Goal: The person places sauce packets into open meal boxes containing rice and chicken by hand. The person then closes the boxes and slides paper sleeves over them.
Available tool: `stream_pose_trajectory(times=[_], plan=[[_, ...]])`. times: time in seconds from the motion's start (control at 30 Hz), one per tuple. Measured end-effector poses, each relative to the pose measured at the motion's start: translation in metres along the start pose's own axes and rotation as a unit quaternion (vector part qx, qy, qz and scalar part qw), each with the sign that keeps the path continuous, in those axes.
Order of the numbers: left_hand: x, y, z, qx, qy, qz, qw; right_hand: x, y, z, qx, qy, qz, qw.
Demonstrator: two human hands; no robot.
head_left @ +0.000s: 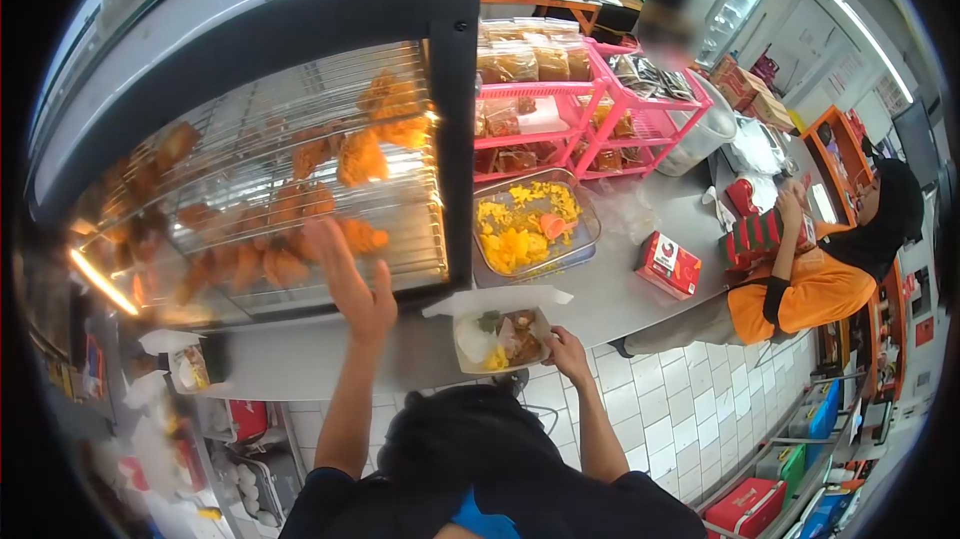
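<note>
My left hand (352, 284) is raised with its fingers stretched out, at the front of the glass display warmer (458, 139). Whether it touches the glass I cannot tell. Behind it, pieces of fried chicken (362, 159) lie on wire racks. My right hand (570, 355) grips the right side of an open paper food box (478, 363) at the counter's edge. Inside the box are white rice (474, 337), some yellow food, something green and a brown piece of chicken (524, 341). The box's lid is folded back.
A tray (592, 251) of yellow food with an orange scoop stands behind the box. Pink shelves (590, 89) hold bagged food. A red carton (668, 265) sits on the counter (625, 311). To the right, a co-worker in orange (810, 289) handles boxes. Another food box (188, 367) is at left.
</note>
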State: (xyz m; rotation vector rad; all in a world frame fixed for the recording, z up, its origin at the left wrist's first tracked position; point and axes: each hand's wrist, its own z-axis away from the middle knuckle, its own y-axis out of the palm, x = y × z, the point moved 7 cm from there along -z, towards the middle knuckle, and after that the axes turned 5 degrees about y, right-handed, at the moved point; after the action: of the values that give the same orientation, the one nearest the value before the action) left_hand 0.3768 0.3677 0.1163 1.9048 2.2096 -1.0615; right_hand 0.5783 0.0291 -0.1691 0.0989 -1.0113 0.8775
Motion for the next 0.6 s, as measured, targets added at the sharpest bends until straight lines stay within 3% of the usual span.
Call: stream_pose_trajectory(times=[0.1,0.17,0.23,0.27,0.3,0.37,0.43,0.53,0.6], plan=[[0.014,0.003,0.034,0.075,0.009,0.125,0.989,-0.007,-0.007,-0.008,-0.043,-0.062,0.049,0.996],[0.035,-0.011,0.061,-0.024,-0.028,0.095,0.995,-0.016,-0.014,-0.009,-0.098,-0.146,0.119,0.977],[0.040,-0.017,0.094,-0.068,0.010,0.056,0.996,0.000,-0.019,0.012,-0.125,-0.096,0.127,0.979],[0.035,-0.008,0.108,-0.015,0.008,0.074,0.997,0.020,-0.022,0.029,-0.115,-0.064,0.122,0.984],[0.026,0.006,0.115,0.040,0.006,0.084,0.996,0.014,-0.023,0.025,-0.124,-0.127,0.181,0.967],[-0.025,0.038,0.104,0.095,0.014,0.084,0.992,0.033,-0.039,0.038,-0.259,-0.087,0.171,0.947],[-0.047,0.062,0.107,0.142,0.044,0.056,0.987,0.106,-0.061,0.076,-0.389,-0.237,0.145,0.878],[-0.035,0.079,0.126,0.160,-0.077,0.029,0.984,0.152,-0.060,0.073,-0.342,-0.352,0.154,0.857],[-0.030,0.078,0.142,0.115,-0.070,-0.007,0.991,0.138,-0.043,0.046,-0.338,-0.401,0.179,0.832]])
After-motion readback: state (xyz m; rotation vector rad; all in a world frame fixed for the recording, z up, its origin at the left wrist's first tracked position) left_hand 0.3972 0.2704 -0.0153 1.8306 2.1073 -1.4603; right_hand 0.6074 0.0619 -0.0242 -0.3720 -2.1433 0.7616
